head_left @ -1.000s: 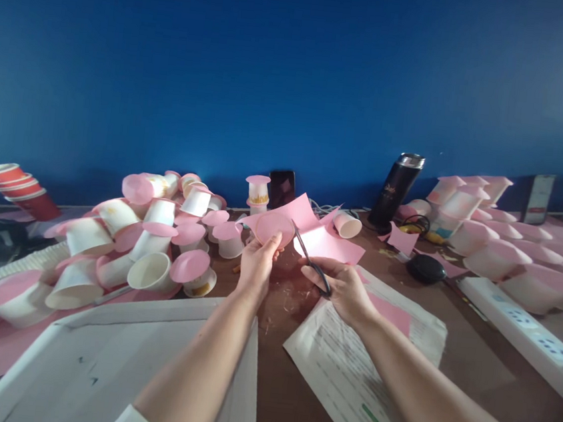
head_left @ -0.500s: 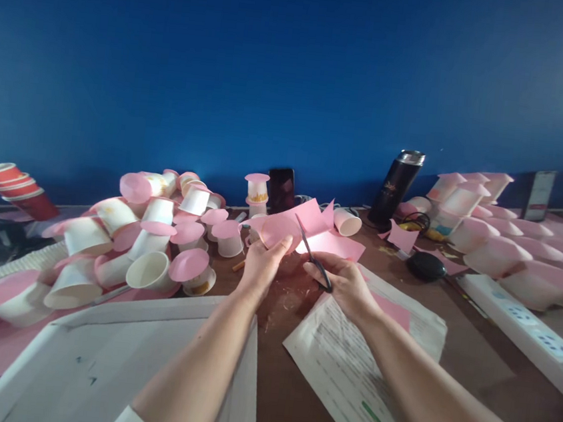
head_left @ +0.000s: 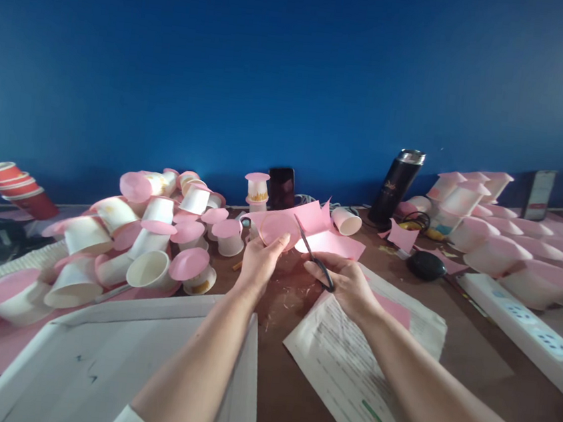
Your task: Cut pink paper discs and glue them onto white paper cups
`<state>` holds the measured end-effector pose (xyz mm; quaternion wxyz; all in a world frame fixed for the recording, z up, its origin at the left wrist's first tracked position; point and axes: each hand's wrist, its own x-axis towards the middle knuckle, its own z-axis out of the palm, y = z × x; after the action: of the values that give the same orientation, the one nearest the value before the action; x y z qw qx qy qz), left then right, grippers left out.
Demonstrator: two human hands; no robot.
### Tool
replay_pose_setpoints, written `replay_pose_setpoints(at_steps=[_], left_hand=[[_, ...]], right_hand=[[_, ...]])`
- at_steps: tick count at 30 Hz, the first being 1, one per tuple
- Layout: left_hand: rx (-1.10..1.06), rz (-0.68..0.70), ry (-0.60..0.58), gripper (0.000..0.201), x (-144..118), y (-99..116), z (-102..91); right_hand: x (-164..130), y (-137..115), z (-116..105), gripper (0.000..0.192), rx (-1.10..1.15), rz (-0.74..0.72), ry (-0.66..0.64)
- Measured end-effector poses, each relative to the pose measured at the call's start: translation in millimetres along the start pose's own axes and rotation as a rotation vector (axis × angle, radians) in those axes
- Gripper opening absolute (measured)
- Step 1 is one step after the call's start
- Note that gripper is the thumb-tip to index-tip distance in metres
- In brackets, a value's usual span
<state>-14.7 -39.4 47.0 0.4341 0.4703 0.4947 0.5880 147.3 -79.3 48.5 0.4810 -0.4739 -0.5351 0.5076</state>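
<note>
Pink paper (head_left: 276,224) extends beyond the left hand (head_left: 260,261), apparently pinched there.

A blue wall (head_left: 296,71) is filling the upper frame. A black bottle (head_left: 394,193) is standing right of centre, a phone (head_left: 281,187) is standing near the middle, and a power strip (head_left: 497,307) is lying lower right.

One flask (head_left: 396,189), two phones (head_left: 281,188), one power strip (head_left: 533,333), one pair of scissors (head_left: 324,274) — over a dozen cups (head_left: 147,270).
</note>
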Motion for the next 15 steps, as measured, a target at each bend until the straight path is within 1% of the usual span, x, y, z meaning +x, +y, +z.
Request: replay_pose_setpoints(at_steps=[5,8,15], left_hand=[[-0.049,-0.005,0.009,0.029,0.2,2.0,0.9],[-0.039,-0.008,0.005,0.03,-0.5,3.1,1.4],[-0.005,-0.016,0.0,0.033,-1.5,3.6,0.6]], right_hand=[[0.6,1.6,-0.7,0.044,-0.005,-0.009,-0.01],[0.3,1.8,-0.3,0.042,-0.006,-0.012,-0.009],[0.2,2.2,1.3,0.042,-0.005,-0.022,0.046]])
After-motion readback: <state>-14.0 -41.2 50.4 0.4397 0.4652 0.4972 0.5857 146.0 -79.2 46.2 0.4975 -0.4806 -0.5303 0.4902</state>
